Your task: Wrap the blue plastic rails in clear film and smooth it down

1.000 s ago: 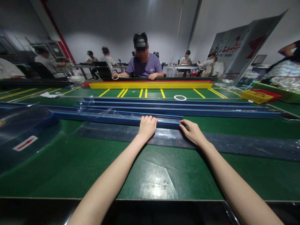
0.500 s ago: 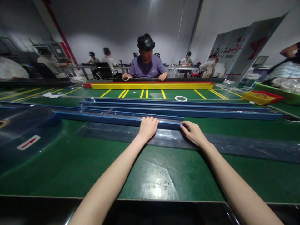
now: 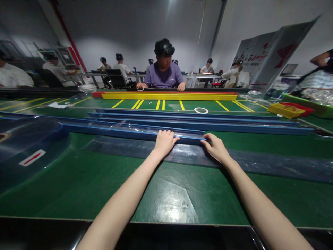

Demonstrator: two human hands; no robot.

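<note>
A long blue channel strip [image 3: 188, 139] runs leftward across the table, its right end between my hands. My left hand [image 3: 163, 145] is wrapped over its near edge, thumb pointing right along the front. At the right end, my right hand [image 3: 215, 148] pinches the strip's corner with thumb and fingertips. Under both hands lies a flat band of clear plastic film [image 3: 262, 162], stretching to the right edge of the view. Further blue channel strips [image 3: 234, 125] lie just behind.
On the left lies a big roll of clear film [image 3: 28, 139] with a red-arrow label. Beyond are a white tape ring [image 3: 201, 110], yellow strips [image 3: 169, 97] and a yellow bin [image 3: 286, 110]. A co-worker in purple [image 3: 164, 74] sits opposite. The green table's [image 3: 104, 194] front edge is near me.
My left thumb has stretched out to the right along the strip. The fingertips of my right hand have shifted slightly at the strip's end. Otherwise both hands stay in place.
</note>
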